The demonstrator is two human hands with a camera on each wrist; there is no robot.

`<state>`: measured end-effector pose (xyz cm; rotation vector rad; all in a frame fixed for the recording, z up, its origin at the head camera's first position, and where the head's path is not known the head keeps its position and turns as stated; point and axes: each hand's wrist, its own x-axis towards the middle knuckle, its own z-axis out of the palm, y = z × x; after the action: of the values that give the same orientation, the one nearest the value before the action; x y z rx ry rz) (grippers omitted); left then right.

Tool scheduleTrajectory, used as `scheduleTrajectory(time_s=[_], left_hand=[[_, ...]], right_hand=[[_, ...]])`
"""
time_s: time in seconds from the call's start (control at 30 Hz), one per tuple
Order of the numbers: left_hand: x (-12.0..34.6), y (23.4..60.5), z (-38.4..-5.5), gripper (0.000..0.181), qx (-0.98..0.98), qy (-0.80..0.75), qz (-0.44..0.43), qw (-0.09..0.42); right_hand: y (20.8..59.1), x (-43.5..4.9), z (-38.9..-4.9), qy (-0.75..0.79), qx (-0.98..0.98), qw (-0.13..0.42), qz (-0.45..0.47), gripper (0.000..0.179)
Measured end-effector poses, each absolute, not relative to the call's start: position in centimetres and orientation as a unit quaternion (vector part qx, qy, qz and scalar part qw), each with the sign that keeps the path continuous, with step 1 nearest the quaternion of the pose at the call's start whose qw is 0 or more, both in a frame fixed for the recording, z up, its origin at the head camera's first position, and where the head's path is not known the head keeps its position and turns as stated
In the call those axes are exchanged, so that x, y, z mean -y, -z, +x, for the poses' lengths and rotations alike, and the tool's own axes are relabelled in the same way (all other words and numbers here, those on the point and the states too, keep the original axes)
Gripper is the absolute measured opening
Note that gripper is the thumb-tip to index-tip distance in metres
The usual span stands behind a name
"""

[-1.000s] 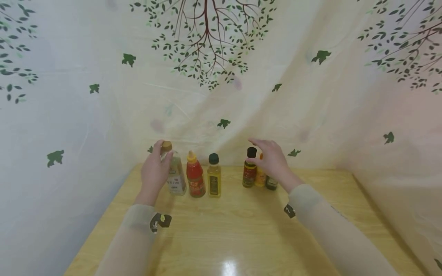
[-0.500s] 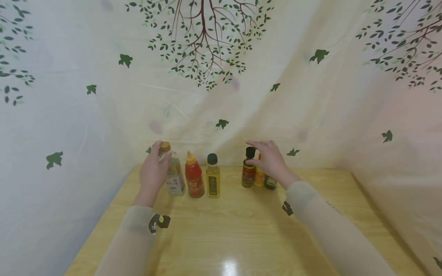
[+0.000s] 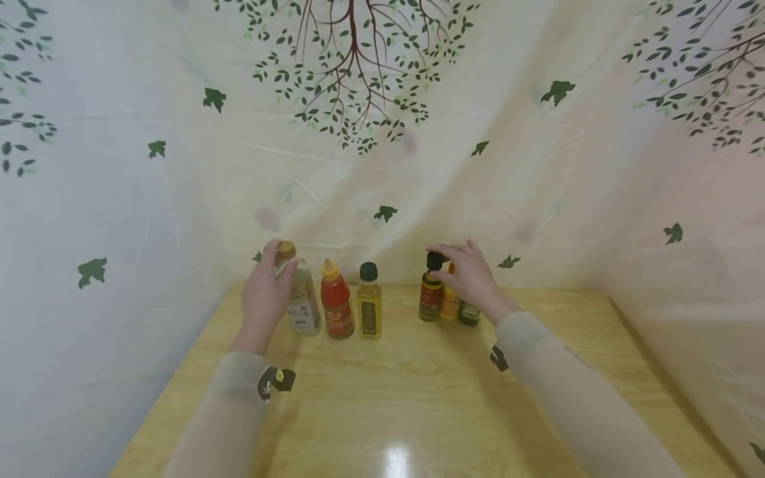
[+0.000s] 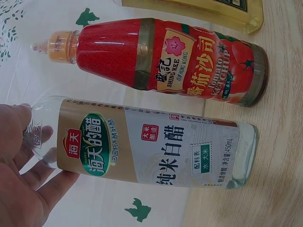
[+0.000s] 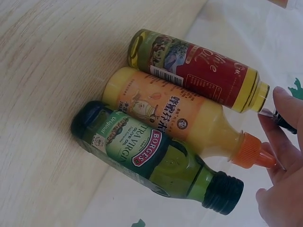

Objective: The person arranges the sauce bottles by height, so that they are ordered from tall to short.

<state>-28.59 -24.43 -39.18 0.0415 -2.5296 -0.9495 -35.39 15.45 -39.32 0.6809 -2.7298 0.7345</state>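
Left hand [image 3: 265, 302]: was curled round the neck of the clear vinegar bottle [image 4: 156, 146], upright on the wooden table [image 3: 370, 405].
Beside it: stood the ketchup bottle [image 4: 175, 61], then a golden oil bottle [image 3: 370, 312] (a tidy little row).
Right hand [image 3: 474, 275]: pinched the black cap [image 3: 434, 263] of the red-labelled oil bottle [image 5: 199, 71].
Next along: were a yellow squeeze bottle [image 5: 175, 109] and a green bottle [image 5: 151, 153].

Perhaps a booth: leaf-printed sheets [image 3: 430, 186], table [image 3: 370, 392]
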Motion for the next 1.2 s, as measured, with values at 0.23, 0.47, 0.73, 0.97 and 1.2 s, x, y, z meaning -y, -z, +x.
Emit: scheduleTrajectory(time_s=[0.23, 0.47, 0.73, 0.97, 1.2], left_hand=[[24.5, 39.2, -29.4, 0.06, 0.911, 0.348, 0.007, 0.22], [24.7, 39.3, -29.8, 0.061, 0.913, 0.345, 0.005, 0.22], [24.8, 39.0, -30.0, 0.061, 0.915, 0.343, 0.008, 0.213], [24.7, 38.8, -29.7, 0.061, 0.915, 0.336, 0.005, 0.222], [24.6, 39.1, -29.5, 0.062, 0.918, 0.331, 0.011, 0.217]], right_hand=[[39.6, -15.6, -35.9, -0.257, 0.931, 0.12, 0.231, 0.056], [39.4, -15.1, -35.7, -0.257, 0.927, 0.131, 0.242, 0.055], [38.2, -14.3, -34.3, -0.271, 0.925, 0.125, 0.237, 0.056], [37.8, -13.7, -32.4, -0.287, 0.926, 0.097, 0.225, 0.057], [38.0, -13.1, -31.0, -0.306, 0.92, 0.074, 0.232, 0.058]])
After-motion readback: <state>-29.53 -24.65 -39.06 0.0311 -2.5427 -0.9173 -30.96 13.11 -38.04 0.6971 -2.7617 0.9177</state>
